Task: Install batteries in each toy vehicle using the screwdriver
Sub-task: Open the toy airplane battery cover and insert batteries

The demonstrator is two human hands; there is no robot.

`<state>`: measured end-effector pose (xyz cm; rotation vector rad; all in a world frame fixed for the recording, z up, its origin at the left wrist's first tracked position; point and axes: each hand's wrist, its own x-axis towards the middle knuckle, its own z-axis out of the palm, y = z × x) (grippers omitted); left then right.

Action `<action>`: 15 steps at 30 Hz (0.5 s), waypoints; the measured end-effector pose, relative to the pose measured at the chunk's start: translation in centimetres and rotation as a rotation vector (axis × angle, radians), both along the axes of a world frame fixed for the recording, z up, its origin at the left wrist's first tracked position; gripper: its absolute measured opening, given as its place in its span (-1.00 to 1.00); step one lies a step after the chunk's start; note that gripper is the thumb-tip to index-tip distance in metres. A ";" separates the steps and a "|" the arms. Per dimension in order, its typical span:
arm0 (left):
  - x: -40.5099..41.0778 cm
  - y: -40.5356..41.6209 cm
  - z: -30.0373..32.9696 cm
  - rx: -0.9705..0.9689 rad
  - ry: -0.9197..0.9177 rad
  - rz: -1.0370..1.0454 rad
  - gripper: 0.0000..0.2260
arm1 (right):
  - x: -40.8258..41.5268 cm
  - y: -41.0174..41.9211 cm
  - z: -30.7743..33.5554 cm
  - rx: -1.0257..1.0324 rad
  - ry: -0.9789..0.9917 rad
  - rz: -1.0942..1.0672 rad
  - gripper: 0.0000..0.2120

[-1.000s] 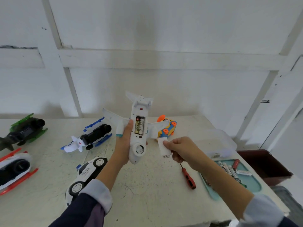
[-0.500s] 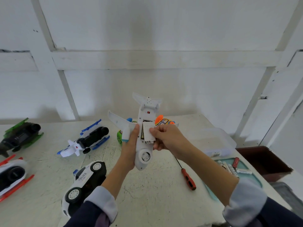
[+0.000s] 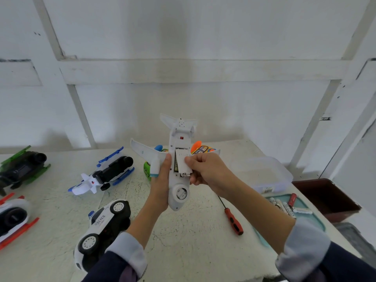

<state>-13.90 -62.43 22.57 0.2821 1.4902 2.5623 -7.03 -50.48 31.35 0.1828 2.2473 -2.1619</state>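
Note:
A white toy plane is held belly-up above the table, nose toward me, with my left hand wrapped around its left side. My right hand pinches the white battery cover and holds it over the plane's battery bay; a sliver of battery shows at the cover's left edge. The red-handled screwdriver lies on the table to the right, below my right forearm. Loose batteries rest in a teal tray at the right.
A police car lies below my left forearm. A blue-and-black vehicle, a green one and a red-and-white one sit at the left. An orange toy and a clear plastic box stand behind. A brown bin is at the right edge.
My right hand brought the battery cover from beside the plane onto the battery bay, hiding most of the batteries. The plane has shifted slightly to the right in view.

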 end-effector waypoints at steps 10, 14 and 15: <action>0.4 0.5 0.0 -0.056 0.007 0.000 -0.08 | 0.3 0.1 0.2 -0.002 0.007 -0.026 -0.80; 0.7 0.5 0.2 -0.031 0.018 -0.009 -0.14 | 0.4 0.1 0.2 -0.032 -0.007 -0.043 -0.79; 0.8 0.5 0.3 -0.027 0.025 -0.004 -0.17 | 0.4 0.1 0.1 -0.035 -0.010 -0.047 -0.80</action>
